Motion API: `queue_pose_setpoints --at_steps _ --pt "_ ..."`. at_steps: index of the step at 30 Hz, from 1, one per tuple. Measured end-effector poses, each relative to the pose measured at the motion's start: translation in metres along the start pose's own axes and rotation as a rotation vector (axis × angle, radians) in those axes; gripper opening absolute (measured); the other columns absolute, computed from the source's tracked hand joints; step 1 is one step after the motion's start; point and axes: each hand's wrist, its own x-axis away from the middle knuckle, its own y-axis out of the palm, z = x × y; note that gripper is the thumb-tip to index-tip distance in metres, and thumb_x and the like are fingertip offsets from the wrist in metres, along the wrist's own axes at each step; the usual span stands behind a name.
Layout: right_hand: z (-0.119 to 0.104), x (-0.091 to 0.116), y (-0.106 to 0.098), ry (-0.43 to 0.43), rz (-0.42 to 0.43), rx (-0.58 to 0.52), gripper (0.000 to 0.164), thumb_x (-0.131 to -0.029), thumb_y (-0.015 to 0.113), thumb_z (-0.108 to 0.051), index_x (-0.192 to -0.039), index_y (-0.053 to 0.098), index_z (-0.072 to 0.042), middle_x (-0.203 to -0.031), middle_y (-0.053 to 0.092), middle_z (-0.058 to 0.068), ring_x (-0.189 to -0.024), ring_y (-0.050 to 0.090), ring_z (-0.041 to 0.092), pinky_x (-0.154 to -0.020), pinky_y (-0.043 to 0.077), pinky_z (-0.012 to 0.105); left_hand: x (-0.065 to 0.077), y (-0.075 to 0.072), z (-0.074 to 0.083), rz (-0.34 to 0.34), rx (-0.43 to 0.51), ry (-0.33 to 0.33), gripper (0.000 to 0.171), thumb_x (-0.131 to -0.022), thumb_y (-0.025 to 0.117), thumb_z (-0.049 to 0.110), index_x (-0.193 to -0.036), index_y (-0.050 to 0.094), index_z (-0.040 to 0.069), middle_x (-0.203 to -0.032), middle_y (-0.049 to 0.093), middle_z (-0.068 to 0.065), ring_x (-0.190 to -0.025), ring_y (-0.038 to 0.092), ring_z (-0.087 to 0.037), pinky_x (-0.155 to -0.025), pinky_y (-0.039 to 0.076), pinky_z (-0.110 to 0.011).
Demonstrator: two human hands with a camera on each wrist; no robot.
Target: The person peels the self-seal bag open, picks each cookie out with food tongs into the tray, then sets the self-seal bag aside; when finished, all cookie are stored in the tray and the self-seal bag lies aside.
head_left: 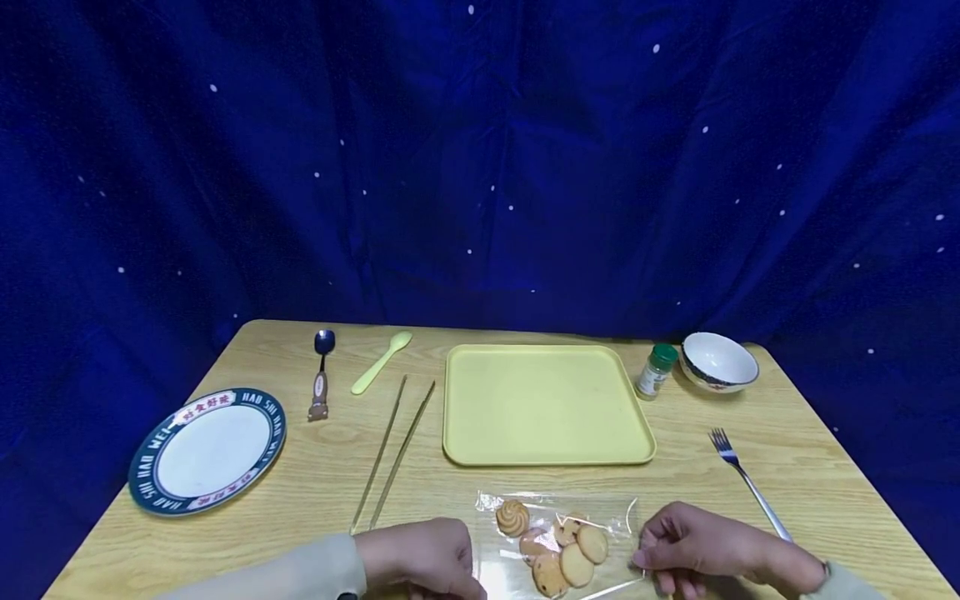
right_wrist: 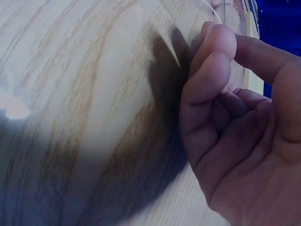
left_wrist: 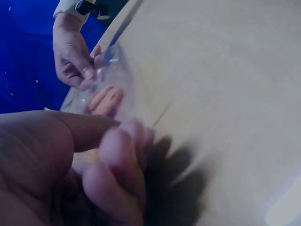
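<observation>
A clear plastic bag of cookies (head_left: 558, 550) lies at the table's near edge, with several round and swirled cookies inside. My left hand (head_left: 427, 554) is at its left edge, fingers curled and thumb against them; the left wrist view shows the bag (left_wrist: 110, 89) stretching from these fingers toward the other hand. At the opposite edge, my right hand (head_left: 701, 546) pinches the bag between thumb and fingers. Close up in the right wrist view, the curled fingers (right_wrist: 204, 80) meet the thumb beside the bag's edge.
Behind the bag lies a yellow tray (head_left: 547, 404). To the left are chopsticks (head_left: 397, 454), a yellow spoon (head_left: 382, 362), a dark spoon (head_left: 321, 375) and a plate (head_left: 213, 450). A shaker (head_left: 655, 372), a bowl (head_left: 720, 362) and a fork (head_left: 750, 483) are on the right.
</observation>
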Motion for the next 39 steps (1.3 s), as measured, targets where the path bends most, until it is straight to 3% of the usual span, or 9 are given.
queue_pose_setpoints --at_steps 4,9,14,21,23,26,30,35,39 --pt "0.0 0.0 0.001 0.01 0.008 0.003 0.037 -0.099 0.053 -0.017 -0.09 0.055 0.019 -0.068 0.063 -0.004 -0.051 0.053 -0.002 -0.047 0.042 0.014 -0.003 -0.006 0.007 0.065 0.007 0.011 0.038 -0.085 0.066 0.018 -0.05 0.057 0.005 -0.037 0.046 0.006 -0.028 0.04 -0.002 -0.03 0.032 -0.016" --pt "0.001 -0.001 0.001 0.012 0.007 0.003 0.038 -0.099 0.052 -0.017 -0.09 0.054 0.02 -0.068 0.064 -0.005 -0.052 0.053 -0.002 -0.047 0.043 0.014 -0.009 0.0 0.009 0.082 0.198 0.001 0.037 -0.093 0.06 0.023 -0.063 0.06 0.001 -0.045 0.055 0.002 -0.031 0.045 -0.003 -0.032 0.036 -0.017" --pt "0.0 0.0 0.002 -0.001 0.007 -0.002 0.037 -0.099 0.051 -0.016 -0.089 0.054 0.02 -0.068 0.064 -0.004 -0.052 0.054 -0.001 -0.048 0.044 0.013 -0.014 0.007 0.009 0.057 0.329 0.007 0.028 -0.093 0.06 0.016 -0.07 0.063 -0.001 -0.051 0.058 0.001 -0.035 0.048 -0.002 -0.034 0.037 -0.015" --pt "-0.005 0.002 -0.001 0.02 0.022 0.036 0.039 -0.099 0.052 -0.018 -0.09 0.055 0.019 -0.069 0.064 -0.003 -0.055 0.056 0.001 -0.05 0.047 0.016 -0.019 0.009 0.005 0.02 0.424 0.024 0.02 -0.093 0.06 0.014 -0.075 0.058 0.006 -0.055 0.057 0.002 -0.038 0.048 -0.002 -0.035 0.037 -0.014" --pt "-0.01 0.004 -0.004 -0.015 0.074 0.135 0.037 -0.099 0.053 -0.02 -0.086 0.056 0.015 -0.067 0.061 -0.005 -0.054 0.054 0.0 -0.049 0.046 0.017 -0.02 0.008 0.005 0.006 0.453 0.045 0.018 -0.094 0.06 0.015 -0.078 0.058 0.006 -0.059 0.059 0.002 -0.041 0.05 -0.003 -0.037 0.039 -0.015" --pt "-0.02 0.002 -0.007 -0.141 0.239 0.413 0.028 -0.097 0.057 -0.023 -0.081 0.058 -0.001 -0.068 0.055 -0.012 -0.057 0.049 -0.006 -0.049 0.043 0.017 -0.02 0.007 0.005 0.006 0.489 0.08 0.017 -0.094 0.06 0.017 -0.083 0.061 0.004 -0.066 0.062 0.001 -0.047 0.054 -0.004 -0.041 0.041 -0.015" --pt "-0.034 -0.01 0.002 -0.275 0.432 0.731 0.012 -0.094 0.062 -0.03 -0.091 0.059 -0.019 -0.081 0.055 -0.013 -0.07 0.049 -0.004 -0.055 0.043 0.018 -0.02 0.006 0.005 0.013 0.528 0.116 0.017 -0.094 0.061 0.018 -0.085 0.061 0.004 -0.071 0.066 0.001 -0.052 0.057 -0.004 -0.044 0.043 -0.016" --pt "-0.041 -0.022 0.025 -0.267 0.434 0.967 0.029 -0.09 0.062 -0.05 -0.11 0.06 -0.029 -0.107 0.056 -0.014 -0.092 0.05 0.0 -0.073 0.048 0.022 -0.018 0.004 0.005 0.025 0.529 0.136 0.017 -0.093 0.062 0.02 -0.085 0.06 0.006 -0.072 0.068 0.002 -0.053 0.058 -0.005 -0.045 0.043 -0.017" --pt "-0.038 -0.028 0.036 -0.303 0.461 1.13 0.031 -0.088 0.061 -0.055 -0.111 0.059 -0.035 -0.109 0.054 -0.023 -0.098 0.05 -0.004 -0.08 0.048 0.026 -0.018 0.002 0.005 0.021 0.527 0.136 0.018 -0.093 0.063 0.021 -0.087 0.061 0.004 -0.072 0.068 0.002 -0.054 0.059 -0.005 -0.045 0.043 -0.017"
